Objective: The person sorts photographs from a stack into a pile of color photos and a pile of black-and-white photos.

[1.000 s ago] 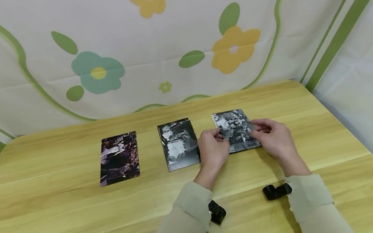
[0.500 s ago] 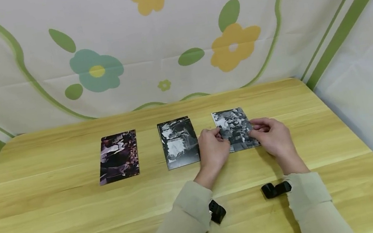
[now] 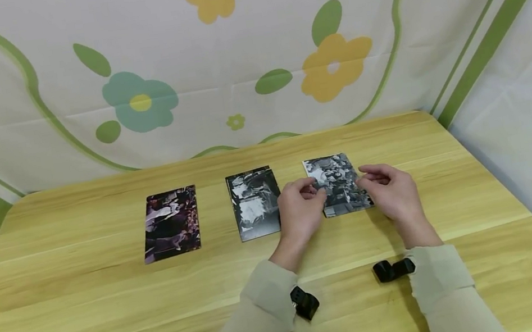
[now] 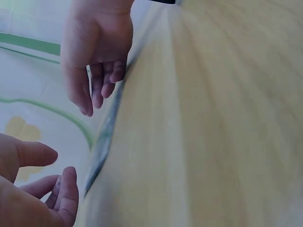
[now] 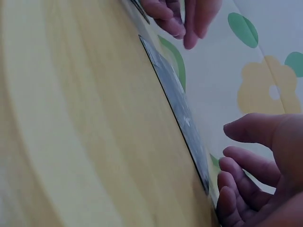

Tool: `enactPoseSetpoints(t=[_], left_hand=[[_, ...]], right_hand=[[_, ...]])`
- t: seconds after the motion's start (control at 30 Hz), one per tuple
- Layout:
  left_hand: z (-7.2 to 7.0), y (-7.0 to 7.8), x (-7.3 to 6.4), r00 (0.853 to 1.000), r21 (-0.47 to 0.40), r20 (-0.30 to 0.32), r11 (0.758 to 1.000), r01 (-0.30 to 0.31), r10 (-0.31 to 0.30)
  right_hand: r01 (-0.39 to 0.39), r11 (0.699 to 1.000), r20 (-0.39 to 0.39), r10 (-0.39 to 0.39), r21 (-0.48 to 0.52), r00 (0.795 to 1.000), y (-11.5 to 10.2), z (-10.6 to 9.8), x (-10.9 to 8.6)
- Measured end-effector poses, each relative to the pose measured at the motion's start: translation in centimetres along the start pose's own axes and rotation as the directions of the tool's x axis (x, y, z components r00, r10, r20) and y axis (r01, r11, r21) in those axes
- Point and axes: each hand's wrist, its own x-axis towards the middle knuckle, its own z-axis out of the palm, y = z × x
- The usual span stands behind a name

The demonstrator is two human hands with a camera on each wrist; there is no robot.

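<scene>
A black-and-white photo print [image 3: 338, 181] lies flat on the table at the right of a row, with another edge showing under its left side. My left hand [image 3: 300, 212] hovers at its left edge, loosely curved, with a gap between thumb and fingers in the left wrist view. On the opposite side my right hand [image 3: 393, 193] is held just off the print, thumb and fingers parted around nothing in the right wrist view. Left of my left hand lies a second black-and-white print [image 3: 254, 207], apparently stacked on another. Farther left is a colour print [image 3: 170, 225].
The wooden table [image 3: 114, 323] ends at a floral cloth [image 3: 212, 71] hanging behind it. Black wrist cameras [image 3: 306, 303] project inward from both sleeves. A white cloth [image 3: 529, 112] hangs along the right side.
Both hands have let go of the right-hand print, and their fingers have lifted and parted slightly. The left hand has shifted a little left. The prints stay in place.
</scene>
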Motion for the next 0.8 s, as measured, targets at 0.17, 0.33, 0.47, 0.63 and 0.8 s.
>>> enactPoseSetpoints(t=[0.17,0.33,0.47,0.63,0.8], left_hand=[[-1.5,0.5,0.1,1.0,-0.065,-0.03,0.998,0.001,-0.003],[-3.6,0.8,-0.1,0.998,-0.104,-0.061,0.994,0.019,-0.025],[-5.3,0.8,-0.5,0.996,-0.091,-0.081,0.995,0.035,-0.042],[-7.6,0.3,-0.8,0.992,-0.085,-0.112,0.995,0.049,-0.058],[-10.9,-0.7,-1.2,0.985,-0.103,-0.134,0.99,0.092,-0.106]], right_hand=[[0.035,0.997,-0.007,-0.035,0.067,0.999,-0.9,0.7,-0.3],[0.086,0.987,0.036,-0.092,0.135,0.995,-2.4,1.6,-1.0],[0.106,0.979,0.09,-0.123,0.172,0.988,-3.5,2.5,-1.7],[0.141,0.969,0.137,-0.171,0.201,0.976,-4.4,4.2,-2.4],[0.182,0.96,0.168,-0.219,0.213,0.961,-5.1,6.1,-2.7]])
